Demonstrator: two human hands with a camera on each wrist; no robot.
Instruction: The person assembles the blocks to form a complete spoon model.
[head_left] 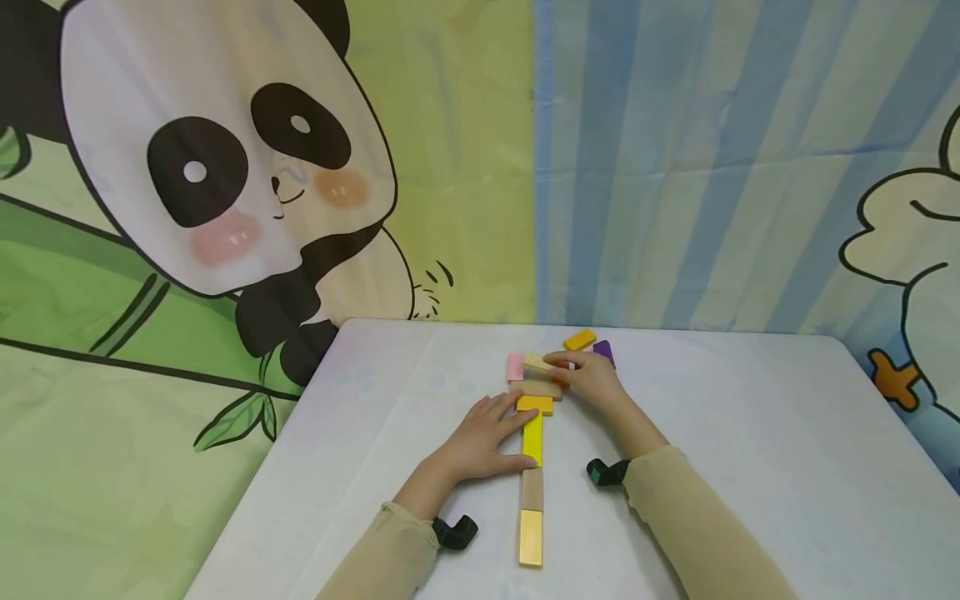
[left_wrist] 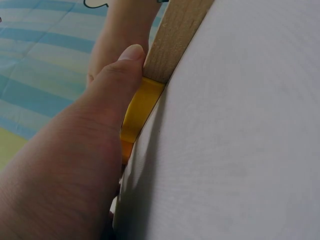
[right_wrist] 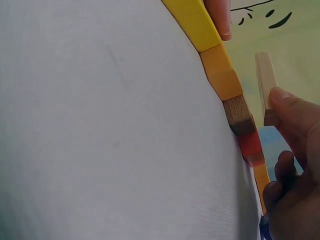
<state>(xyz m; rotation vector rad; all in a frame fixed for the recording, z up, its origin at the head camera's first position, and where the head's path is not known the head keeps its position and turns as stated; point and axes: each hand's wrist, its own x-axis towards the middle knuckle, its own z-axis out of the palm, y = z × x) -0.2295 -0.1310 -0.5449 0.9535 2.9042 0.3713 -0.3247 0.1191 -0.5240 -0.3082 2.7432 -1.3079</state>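
Note:
My right hand (head_left: 592, 382) pinches a pale wooden block (right_wrist: 266, 82) between thumb and fingers, raised off the table in the right wrist view. Behind it sits a pink block (head_left: 515, 367), and a brown wooden block (head_left: 536, 389) lies crosswise just nearer. My left hand (head_left: 480, 442) is spread beside the row, its thumb at the near end of a bright yellow block (head_left: 533, 437). Its other fingertips reach an orange block (head_left: 535, 406). A red block (right_wrist: 251, 144) lies partly hidden under my right hand in the head view.
Toward me the row continues with a wooden block (head_left: 532, 490) and a light yellow block (head_left: 530, 539). Near the table's back edge lie another orange block (head_left: 580, 339) and a purple block (head_left: 604, 353). A printed panda curtain (head_left: 450, 167) hangs behind the white table (head_left: 750, 467).

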